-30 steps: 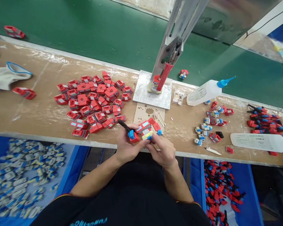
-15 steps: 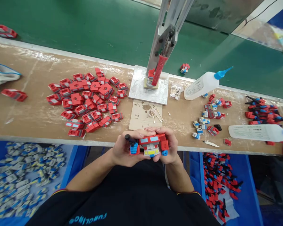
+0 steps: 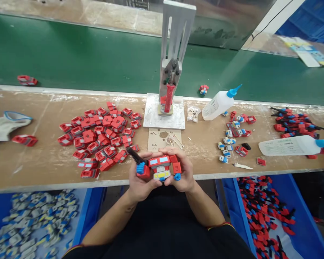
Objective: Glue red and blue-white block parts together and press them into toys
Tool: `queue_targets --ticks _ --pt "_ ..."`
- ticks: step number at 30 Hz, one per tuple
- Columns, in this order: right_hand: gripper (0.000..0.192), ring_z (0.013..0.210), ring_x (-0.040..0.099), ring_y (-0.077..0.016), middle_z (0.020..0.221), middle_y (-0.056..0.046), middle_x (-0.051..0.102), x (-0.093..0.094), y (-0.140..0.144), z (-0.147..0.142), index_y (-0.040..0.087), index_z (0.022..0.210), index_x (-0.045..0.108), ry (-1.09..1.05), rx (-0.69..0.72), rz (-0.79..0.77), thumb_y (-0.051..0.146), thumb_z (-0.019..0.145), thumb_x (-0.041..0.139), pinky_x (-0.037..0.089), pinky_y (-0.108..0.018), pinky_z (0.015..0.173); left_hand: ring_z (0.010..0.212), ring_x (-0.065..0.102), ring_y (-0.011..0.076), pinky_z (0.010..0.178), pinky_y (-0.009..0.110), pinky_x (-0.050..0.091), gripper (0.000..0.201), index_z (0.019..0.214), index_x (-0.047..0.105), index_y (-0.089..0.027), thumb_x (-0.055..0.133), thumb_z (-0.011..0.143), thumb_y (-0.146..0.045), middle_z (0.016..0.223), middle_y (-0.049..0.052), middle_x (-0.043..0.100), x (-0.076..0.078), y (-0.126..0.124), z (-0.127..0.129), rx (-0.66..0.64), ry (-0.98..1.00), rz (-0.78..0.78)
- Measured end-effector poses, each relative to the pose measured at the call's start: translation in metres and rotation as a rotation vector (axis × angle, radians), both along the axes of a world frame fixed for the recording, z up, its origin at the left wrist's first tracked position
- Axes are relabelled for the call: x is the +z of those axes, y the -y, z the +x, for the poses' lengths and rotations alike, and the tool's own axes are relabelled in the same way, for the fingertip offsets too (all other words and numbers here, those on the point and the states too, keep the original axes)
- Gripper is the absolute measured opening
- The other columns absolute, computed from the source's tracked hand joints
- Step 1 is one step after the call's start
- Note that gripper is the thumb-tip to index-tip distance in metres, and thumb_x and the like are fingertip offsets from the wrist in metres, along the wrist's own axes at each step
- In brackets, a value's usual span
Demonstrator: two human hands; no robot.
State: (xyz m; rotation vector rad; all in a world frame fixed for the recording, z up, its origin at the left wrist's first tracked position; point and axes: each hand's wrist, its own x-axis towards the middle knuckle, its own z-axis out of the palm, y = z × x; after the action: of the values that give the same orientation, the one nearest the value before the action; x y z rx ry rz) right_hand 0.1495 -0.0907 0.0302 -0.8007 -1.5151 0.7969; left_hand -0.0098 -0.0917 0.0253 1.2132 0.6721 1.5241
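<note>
Both hands hold a toy robot's upper body (image 3: pixel 159 162) near the table's front edge. It is red and grey, with light-blue windows and a yellow-and-white waist. My left hand (image 3: pixel 140 189) is closed around the side with a red arm, a blue fist and a black gun (image 3: pixel 135 155). My right hand (image 3: pixel 186 171) grips the other side, where a red arm (image 3: pixel 176 167) ends in a blue fist. The fingers behind the toy are partly hidden. Behind the hands lies a stained cardboard piece (image 3: pixel 152 138) with cotton swabs (image 3: pixel 178 142).
A press (image 3: pixel 169 99) with a red handle stands on a metal plate (image 3: pixel 148 120). Red torso parts (image 3: pixel 97 135) are heaped left. Bottles (image 3: pixel 217 105), a white-bladed knife (image 3: pixel 242 166) and arm parts (image 3: pixel 294 120) lie right. Blue bins (image 3: pixel 88 208) of parts stand below the table, before a green belt (image 3: pixel 97 54).
The view has tilted up and shifted. My hands still hold the toy, and its gun arm now sits further out from the torso, with the gun pointing up and left.
</note>
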Motion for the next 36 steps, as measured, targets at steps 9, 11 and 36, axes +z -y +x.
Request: queue_targets --ticks 9,11,36 --pt "0.068 0.121 0.07 -0.029 0.122 -0.008 0.077 0.004 -0.026 -0.018 0.033 0.143 0.049 0.067 0.021 0.203 0.055 0.088 0.082 0.056 -0.048 0.107 0.084 0.075 0.0181 0.073 0.028 0.065 0.062 0.112 0.071 -0.034 0.101 0.062 -0.055 0.109 0.001 0.075 -0.01 -0.027 -0.014 -0.269 0.147 -0.208" --pt "0.082 0.127 0.067 -0.03 0.134 -0.009 0.072 0.006 -0.04 -0.01 0.035 0.15 0.043 0.155 0.057 0.208 0.053 0.083 0.087 0.054 -0.049 0.111 0.079 0.075 0.0182 0.07 0.028 0.064 0.063 0.107 0.07 -0.031 0.103 0.059 -0.053 0.105 0.001 0.077 -0.003 -0.048 -0.028 -0.248 0.073 -0.097" --pt "0.057 0.115 0.069 -0.0239 0.127 -0.007 0.074 0.024 -0.172 0.066 0.032 0.126 0.069 0.328 0.177 -0.129 0.077 0.099 0.048 0.059 -0.043 0.097 0.15 0.052 0.0341 0.115 0.039 0.044 0.05 0.117 0.078 -0.023 0.086 0.068 -0.024 0.172 0.007 0.046 0.084 -0.26 -0.014 -0.676 -1.797 0.749"
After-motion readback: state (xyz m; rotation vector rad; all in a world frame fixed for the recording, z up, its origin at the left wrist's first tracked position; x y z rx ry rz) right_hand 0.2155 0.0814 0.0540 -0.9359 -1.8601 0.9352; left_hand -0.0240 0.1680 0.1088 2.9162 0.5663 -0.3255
